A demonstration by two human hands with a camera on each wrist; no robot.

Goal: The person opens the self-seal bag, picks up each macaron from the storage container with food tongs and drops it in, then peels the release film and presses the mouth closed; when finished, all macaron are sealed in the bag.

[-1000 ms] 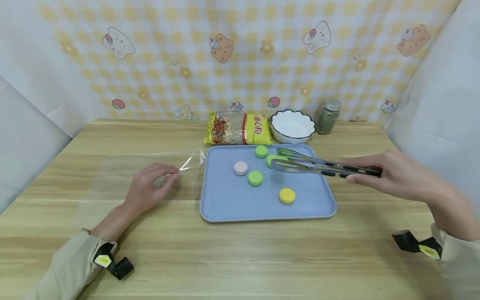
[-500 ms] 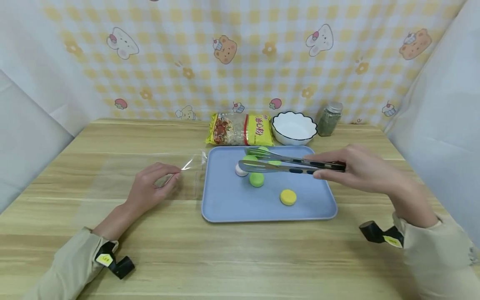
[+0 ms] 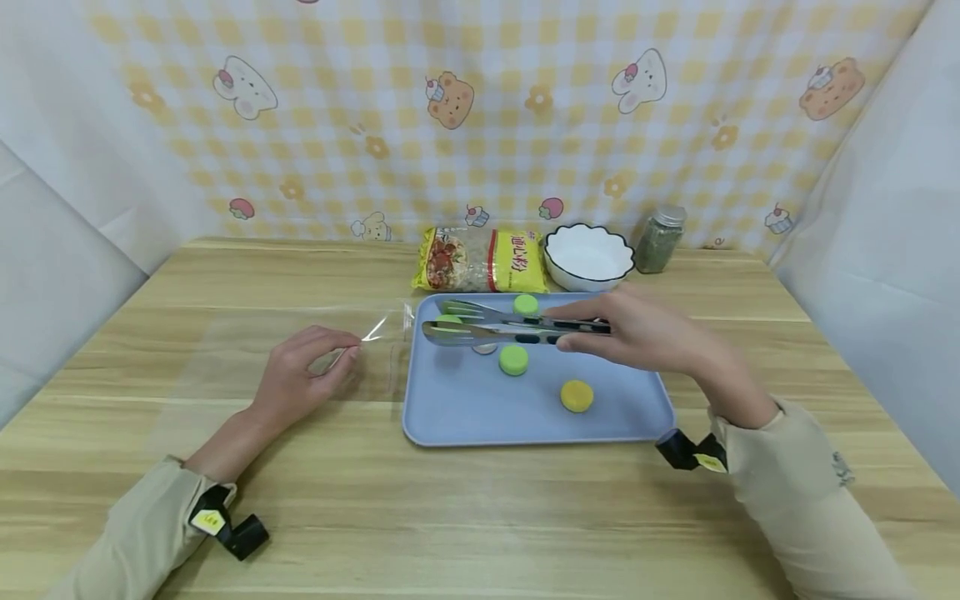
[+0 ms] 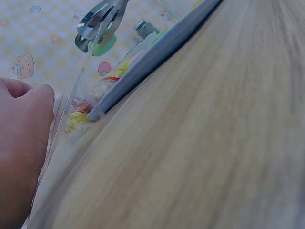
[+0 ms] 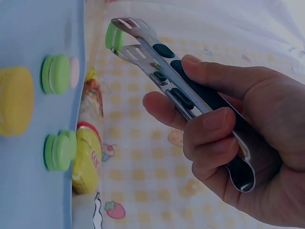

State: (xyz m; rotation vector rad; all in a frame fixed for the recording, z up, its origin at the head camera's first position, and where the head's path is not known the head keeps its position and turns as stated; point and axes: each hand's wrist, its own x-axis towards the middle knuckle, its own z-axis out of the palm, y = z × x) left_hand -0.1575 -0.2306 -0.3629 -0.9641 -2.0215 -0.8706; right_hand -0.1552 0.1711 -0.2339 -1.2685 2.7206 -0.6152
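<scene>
My right hand (image 3: 641,329) grips metal tongs (image 3: 468,336) over the left part of a blue tray (image 3: 465,421). Pinched between the tong tips is a green macaron (image 5: 113,37), raised off the tray as the right wrist view shows. A yellow macaron (image 3: 577,396), a pale pink one partly behind the tongs, and green macarons (image 3: 513,360) lie on the tray. Left of it, my left hand (image 3: 303,367) pinches the open end of a clear plastic bag (image 3: 381,358) that lies flat on the table, its mouth beside the tray's left rim.
Behind the tray stand a yellow pasta packet (image 3: 480,260), a white scalloped bowl (image 3: 588,257) and a jar of dried herbs (image 3: 660,240). A checked curtain (image 3: 495,150) closes off the back of the wooden table (image 3: 450,517); white cloth hangs at both sides.
The right hand has carried the tongs and the green macaron leftward across the tray, from its right side to near its left rim. The left hand keeps its pinch on the bag.
</scene>
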